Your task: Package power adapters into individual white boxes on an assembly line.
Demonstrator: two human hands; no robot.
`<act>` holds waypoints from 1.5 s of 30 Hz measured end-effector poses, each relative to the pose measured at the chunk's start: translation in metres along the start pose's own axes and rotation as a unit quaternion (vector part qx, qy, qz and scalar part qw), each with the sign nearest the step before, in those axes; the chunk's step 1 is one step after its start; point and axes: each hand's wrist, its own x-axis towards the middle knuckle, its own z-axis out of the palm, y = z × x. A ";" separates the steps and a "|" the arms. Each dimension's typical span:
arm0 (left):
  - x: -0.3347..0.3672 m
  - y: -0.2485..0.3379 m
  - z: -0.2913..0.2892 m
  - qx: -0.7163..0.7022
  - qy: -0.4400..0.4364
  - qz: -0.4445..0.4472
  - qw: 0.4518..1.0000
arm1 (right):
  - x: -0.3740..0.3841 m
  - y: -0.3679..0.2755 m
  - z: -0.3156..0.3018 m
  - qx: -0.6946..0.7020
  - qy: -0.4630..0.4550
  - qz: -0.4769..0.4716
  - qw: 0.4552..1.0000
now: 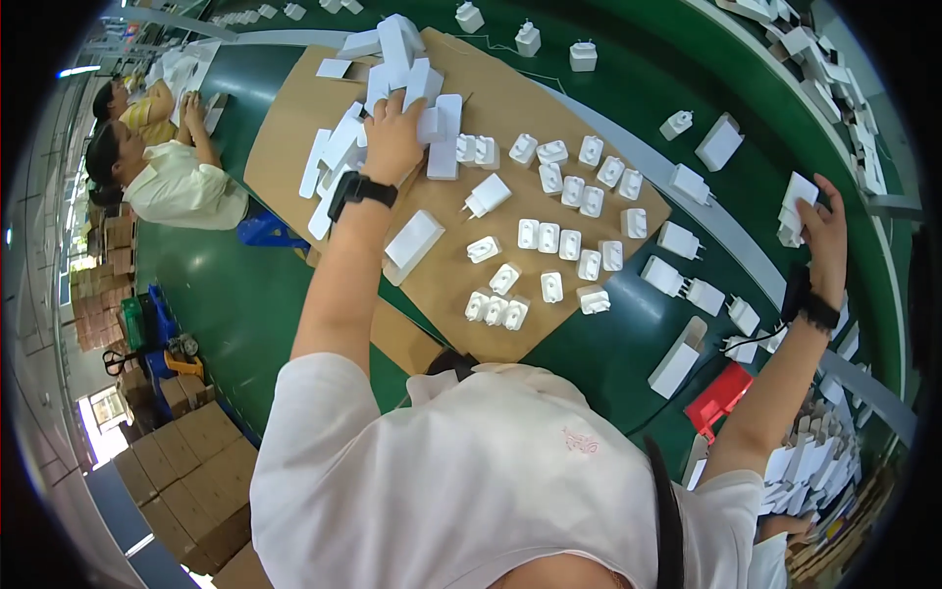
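My left hand (pixel 394 142) reaches into a heap of white cardboard boxes (pixel 395 49) at the far left of the brown board. Its fingers are closed round a small white box (pixel 432 125); part of the grip is hidden by the hand. Out to the far right, my right hand (pixel 826 231) pinches a white power adapter (pixel 797 204) above the green conveyor belt. Many small white plug pieces (pixel 549 238) stand in loose groups on the brown cardboard (pixel 432 290) between my hands. A white power adapter (pixel 487 195) with prongs lies among them.
More white adapters (pixel 677 240) lie along the metal rail and on the belt (pixel 628 108). A white box (pixel 678 357) and a red tray (pixel 719 398) are near my right arm, beside a black cable. Two people sit at the left. Stacked cartons (pixel 191 481) stand behind.
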 end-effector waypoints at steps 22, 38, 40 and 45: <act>-0.033 0.211 -0.149 -0.941 -0.169 -0.292 -0.017 | -0.196 -0.027 0.069 0.386 0.029 -0.164 0.907; -0.034 0.219 -0.165 -0.962 -0.205 -0.149 0.099 | -0.212 -0.029 0.063 0.342 0.104 -0.105 0.928; -0.036 0.224 -0.168 -0.962 -0.187 -0.153 0.126 | -0.215 -0.025 0.070 0.355 0.111 -0.123 0.920; -0.026 0.235 -0.172 -0.966 -0.143 -0.122 0.178 | -0.209 -0.022 0.082 0.362 0.079 -0.114 0.922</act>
